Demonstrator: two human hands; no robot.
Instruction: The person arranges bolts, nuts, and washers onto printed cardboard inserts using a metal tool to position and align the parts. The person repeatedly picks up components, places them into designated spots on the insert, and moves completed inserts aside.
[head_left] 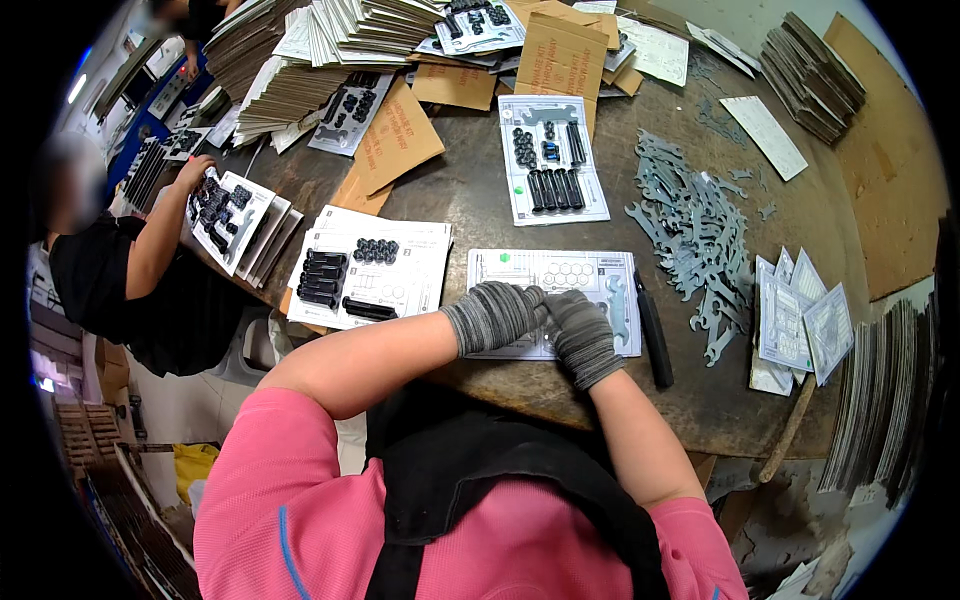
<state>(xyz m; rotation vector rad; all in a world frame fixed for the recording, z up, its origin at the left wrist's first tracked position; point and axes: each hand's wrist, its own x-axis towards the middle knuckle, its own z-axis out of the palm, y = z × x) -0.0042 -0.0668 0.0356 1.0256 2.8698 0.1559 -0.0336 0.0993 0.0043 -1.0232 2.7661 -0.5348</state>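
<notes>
Here both your gloved hands sit on the white printed card (553, 300) at the near edge of the worktop (470, 190). Your left hand (492, 315) lies over the card's lower left part, its fingers curled together; your right hand (580, 335) meets it from the right, fingers bent down onto the card. I cannot tell whether either pinches anything small.

This card looks barely started, as I judge it: only a grey flat wrench (617, 305) rests on its right part, and its printed outlines are bare. Left of the card, another card (370, 270) already carries black cylindrical parts; beyond the card lies a more fully loaded one (552, 158).

Right of the card a black rod-like tool (654, 335) lies alongside, then a heap of grey wrenches (695, 235) and small plastic sleeves (800, 320). Far left of the card, another person's hand (195, 172) works on its own stack.
</notes>
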